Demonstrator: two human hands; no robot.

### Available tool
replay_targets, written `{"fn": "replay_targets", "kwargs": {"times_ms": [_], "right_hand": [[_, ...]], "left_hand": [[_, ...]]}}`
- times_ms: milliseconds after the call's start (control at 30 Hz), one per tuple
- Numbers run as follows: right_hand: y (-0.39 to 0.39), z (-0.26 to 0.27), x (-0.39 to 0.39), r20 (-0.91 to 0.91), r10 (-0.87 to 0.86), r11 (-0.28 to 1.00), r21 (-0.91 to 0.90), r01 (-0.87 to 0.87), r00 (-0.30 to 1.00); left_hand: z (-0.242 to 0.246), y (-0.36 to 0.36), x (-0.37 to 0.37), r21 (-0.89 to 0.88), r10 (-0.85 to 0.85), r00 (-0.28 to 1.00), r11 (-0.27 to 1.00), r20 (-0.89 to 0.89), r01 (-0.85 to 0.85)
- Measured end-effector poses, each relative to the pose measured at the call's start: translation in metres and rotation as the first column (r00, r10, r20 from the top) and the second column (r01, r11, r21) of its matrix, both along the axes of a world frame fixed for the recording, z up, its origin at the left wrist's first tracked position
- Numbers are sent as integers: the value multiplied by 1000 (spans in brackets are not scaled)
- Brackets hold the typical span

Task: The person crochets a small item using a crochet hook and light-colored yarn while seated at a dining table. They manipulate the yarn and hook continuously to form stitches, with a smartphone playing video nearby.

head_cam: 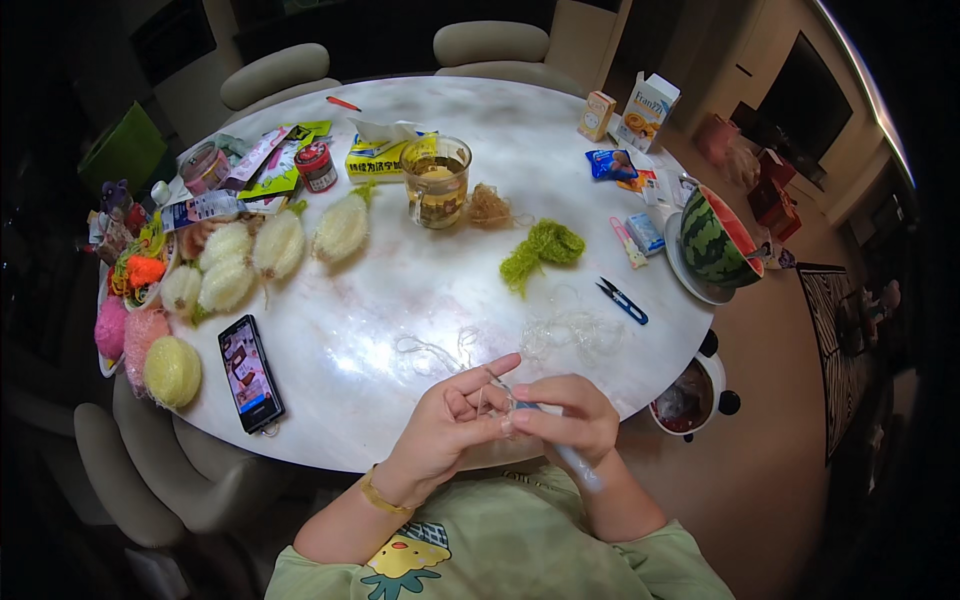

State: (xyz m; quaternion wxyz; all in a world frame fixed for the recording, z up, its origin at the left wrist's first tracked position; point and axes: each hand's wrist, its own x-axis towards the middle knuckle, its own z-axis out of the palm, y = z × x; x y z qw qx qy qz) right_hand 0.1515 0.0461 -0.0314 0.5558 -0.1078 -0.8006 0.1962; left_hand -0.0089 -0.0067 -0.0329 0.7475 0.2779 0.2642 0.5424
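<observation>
My right hand [581, 416] grips a crochet hook with a blue-grey handle [577, 466], its metal shaft pointing up and left. Opposite it, my left hand [439, 427] pinches fine clear yarn between thumb and fingers, index finger stretched out with a strand near it. The small piece at the fingertips is mostly hidden. Beyond the hands, a loose tangle of clear yarn [574, 336] lies on the marble-look table [345, 412]. Fuzzy green yarn [546, 251] rests farther off, and blue-handled thread snips [624, 301] lie to its right.
At left are a phone [251, 375], a yellow yarn ball [172, 371] and several cream crocheted pieces [341, 229]. A glass mug of liquid [437, 191] stands mid-table beside tan yarn [489, 206]. A cut watermelon [716, 244] sits at the right edge, above a bin [718, 375].
</observation>
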Motion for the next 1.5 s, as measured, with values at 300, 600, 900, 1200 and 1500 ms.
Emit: {"fn": "replay_targets", "kwargs": {"times_ms": [300, 600, 900, 1200, 1500], "right_hand": [[-7, -8, -5, -300, 129, 809, -519, -275, 945], [-12, -6, -10, -333, 133, 791, -531, -302, 933], [-10, 2, -6, -529, 119, 454, -724, -520, 840], [-12, 0, -15, -603, 19, 216, -776, -592, 798], [-18, -6, -18, -647, 43, 210, -739, -640, 761]], "left_hand": [[10, 1, -11, 61, -20, 998, 998, -59, 23], [20, -2, -15, 51, -21, 1000, 998, 13, 21], [19, 1, -21, -18, -169, 966, 984, 195, 176], [19, -2, -21, 38, -105, 988, 994, 110, 101], [23, -2, -21, 37, -77, 994, 997, 75, 74]]}}
